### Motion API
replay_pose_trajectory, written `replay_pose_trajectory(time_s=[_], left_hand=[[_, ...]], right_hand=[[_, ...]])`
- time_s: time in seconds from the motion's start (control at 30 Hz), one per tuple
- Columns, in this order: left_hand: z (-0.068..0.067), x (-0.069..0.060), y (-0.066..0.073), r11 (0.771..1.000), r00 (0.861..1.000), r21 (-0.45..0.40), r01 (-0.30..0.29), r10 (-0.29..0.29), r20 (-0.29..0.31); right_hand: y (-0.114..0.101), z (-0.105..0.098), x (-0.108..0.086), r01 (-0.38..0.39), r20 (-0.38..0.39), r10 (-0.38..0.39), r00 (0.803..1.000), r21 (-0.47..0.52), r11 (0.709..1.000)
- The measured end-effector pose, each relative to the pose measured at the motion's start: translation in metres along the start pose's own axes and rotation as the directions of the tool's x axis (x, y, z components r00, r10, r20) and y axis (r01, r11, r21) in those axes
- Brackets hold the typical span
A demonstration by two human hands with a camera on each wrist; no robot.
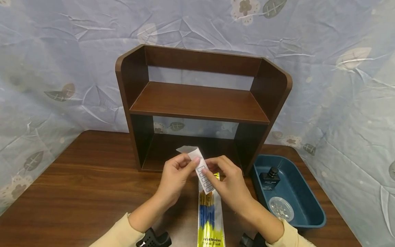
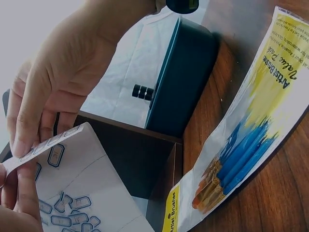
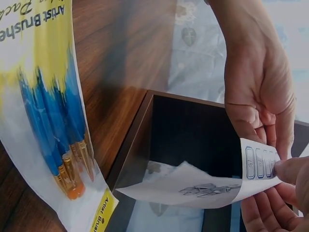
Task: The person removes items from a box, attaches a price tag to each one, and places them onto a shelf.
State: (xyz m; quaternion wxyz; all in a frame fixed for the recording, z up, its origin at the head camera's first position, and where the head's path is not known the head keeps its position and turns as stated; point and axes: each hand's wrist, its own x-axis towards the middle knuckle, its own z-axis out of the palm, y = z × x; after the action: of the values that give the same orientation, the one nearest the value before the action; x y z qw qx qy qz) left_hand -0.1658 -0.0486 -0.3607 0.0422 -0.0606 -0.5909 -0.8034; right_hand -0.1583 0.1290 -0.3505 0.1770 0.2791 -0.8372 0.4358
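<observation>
A folded white paper printed with outlined label shapes is held up between both hands, above a pack of artist brushes. My left hand pinches its upper left part between thumb and fingers. My right hand pinches its right edge, thumb on the front. In the left wrist view the paper shows more printed label shapes on its broad inner face. A folded-over strip and a loose flap of the paper appear in the right wrist view. The clear brush pack lies flat on the table, blue handles visible inside.
A dark brown two-tier shelf stands at the back of the wooden table. To the right sits a blue tray holding a black bottle and a round clear container. Patterned cloth hangs behind.
</observation>
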Motion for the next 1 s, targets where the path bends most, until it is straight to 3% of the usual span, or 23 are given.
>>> replay_pose_trajectory(time_s=[0.27, 0.53, 0.87, 1.0], left_hand=[[0.0017, -0.0019, 0.0002, 0.998, 0.999, 0.057, -0.036, 0.037, -0.024], [0.0029, -0.0030, -0.0001, 0.998, 0.998, 0.020, -0.056, 0.056, -0.025], [0.0028, -0.0046, 0.0000, 0.996, 0.996, 0.030, -0.086, 0.087, -0.030], [0.0033, -0.0062, 0.0016, 0.993, 0.994, 0.051, -0.104, 0.105, -0.030]], right_hand=[[-0.0008, 0.0000, -0.0003, 0.012, -0.018, -0.012, 1.000, 0.008, 1.000], [0.0012, 0.0026, -0.0008, 0.006, -0.029, -0.005, 1.000, 0.060, 0.998], [-0.0019, 0.0024, 0.0010, -0.057, -0.024, 0.059, 0.998, 0.072, 0.996], [-0.0013, 0.0034, 0.0003, -0.041, -0.033, 0.044, 0.998, 0.077, 0.996]])
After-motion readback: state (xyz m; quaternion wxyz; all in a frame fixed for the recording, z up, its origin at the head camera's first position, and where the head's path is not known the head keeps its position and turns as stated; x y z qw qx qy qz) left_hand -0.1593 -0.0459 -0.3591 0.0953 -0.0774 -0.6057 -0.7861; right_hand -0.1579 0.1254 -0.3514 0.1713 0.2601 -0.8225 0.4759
